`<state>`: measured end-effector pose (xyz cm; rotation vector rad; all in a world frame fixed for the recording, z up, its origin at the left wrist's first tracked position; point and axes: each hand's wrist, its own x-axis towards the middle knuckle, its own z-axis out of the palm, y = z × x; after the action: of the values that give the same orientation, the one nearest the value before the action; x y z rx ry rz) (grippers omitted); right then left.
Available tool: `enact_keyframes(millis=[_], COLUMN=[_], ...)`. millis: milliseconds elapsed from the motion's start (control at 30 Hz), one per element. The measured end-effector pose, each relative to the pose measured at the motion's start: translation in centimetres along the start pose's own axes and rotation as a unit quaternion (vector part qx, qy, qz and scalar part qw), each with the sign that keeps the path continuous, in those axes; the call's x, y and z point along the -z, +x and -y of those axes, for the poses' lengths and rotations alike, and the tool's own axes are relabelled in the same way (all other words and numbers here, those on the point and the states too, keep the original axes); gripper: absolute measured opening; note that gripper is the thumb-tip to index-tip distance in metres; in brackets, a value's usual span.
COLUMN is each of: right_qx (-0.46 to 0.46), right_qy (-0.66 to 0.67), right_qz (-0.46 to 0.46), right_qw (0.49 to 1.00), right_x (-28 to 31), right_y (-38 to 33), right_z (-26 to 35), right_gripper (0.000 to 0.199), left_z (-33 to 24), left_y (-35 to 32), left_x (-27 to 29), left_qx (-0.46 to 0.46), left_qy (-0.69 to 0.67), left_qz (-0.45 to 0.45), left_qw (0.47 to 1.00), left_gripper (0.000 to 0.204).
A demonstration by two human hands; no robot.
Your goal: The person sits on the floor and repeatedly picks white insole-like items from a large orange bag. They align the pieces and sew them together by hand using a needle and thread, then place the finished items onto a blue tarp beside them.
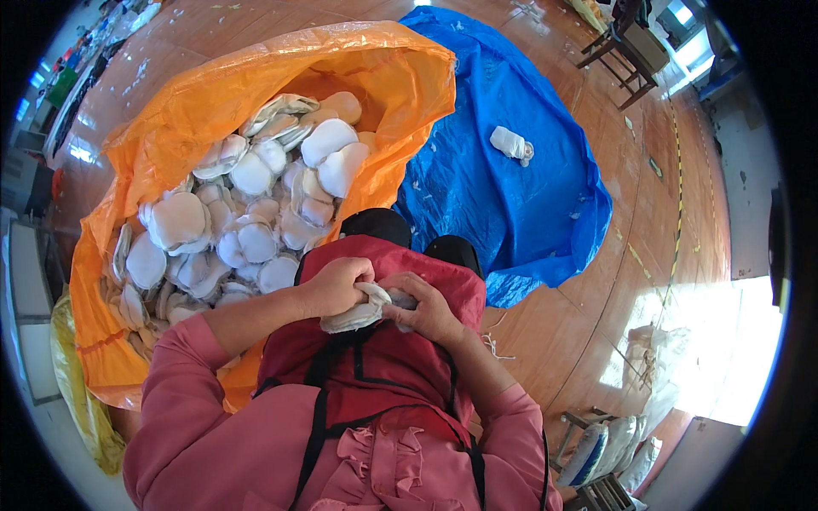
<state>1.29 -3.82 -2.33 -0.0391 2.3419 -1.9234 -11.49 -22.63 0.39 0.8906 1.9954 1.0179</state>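
Note:
Over my lap, both hands are closed round a small stack of off-white cloth pads (pixel 354 318). My left hand (pixel 339 283) grips the stack at its upper left, with the fingertips curled out of sight behind it. My right hand (pixel 426 308) pinches the other end, where a greyish fold shows between thumb and fingers. Under the hands lies a dark red apron (pixel 400 366) with black trim. Many loose, rounded white pads (pixel 253 175) fill the large orange sack (pixel 204 81) in front of me to the left.
To the right of the sack, a blue plastic sheet (pixel 477 196) lies on the reddish floor, bearing a wrapped white bundle (pixel 509 143). A wooden chair (pixel 630 55) stands far right. A yellow bag (pixel 81 383) is at the left. Whitish string (pixel 494 345) lies beside my right knee.

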Motion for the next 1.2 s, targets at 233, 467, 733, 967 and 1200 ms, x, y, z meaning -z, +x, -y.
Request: enact_keyframes(millis=[233,467,733,967,1200], right_qx=[-0.131,-0.081,-0.101,-0.088,-0.087], right_qy=[0.084,-0.069,-0.153,-0.035,0.010], right_qz=[0.001,-0.095,-0.146,-0.031,0.087], right_qw=[0.988,0.990,0.972,0.995,0.992], right_x=[-0.5,-2.5,-3.2,-2.2,0.4], right_y=[-0.6,-1.1,-0.8,-1.2,-2.6], right_z=[0.2,-1.7,-2.5,-5.7,-3.2], right_gripper=[0.042,0.038,0.037,0.046,0.045], left_z=[1.5,0.8,-1.2,-1.5,0.6], left_y=[0.5,0.3,-1.0,-1.7,-2.0], left_x=[-1.1,-1.3,-0.1,-1.4,-1.3], left_qx=[-0.004,-0.004,-0.057,0.025,0.020], left_qy=[0.002,-0.043,0.011,0.038,0.008], left_qz=[-0.012,0.030,0.076,0.050,0.091], left_qw=[1.000,0.999,0.995,0.998,0.996], left_gripper=[0.019,0.016,0.047,0.050,0.027])
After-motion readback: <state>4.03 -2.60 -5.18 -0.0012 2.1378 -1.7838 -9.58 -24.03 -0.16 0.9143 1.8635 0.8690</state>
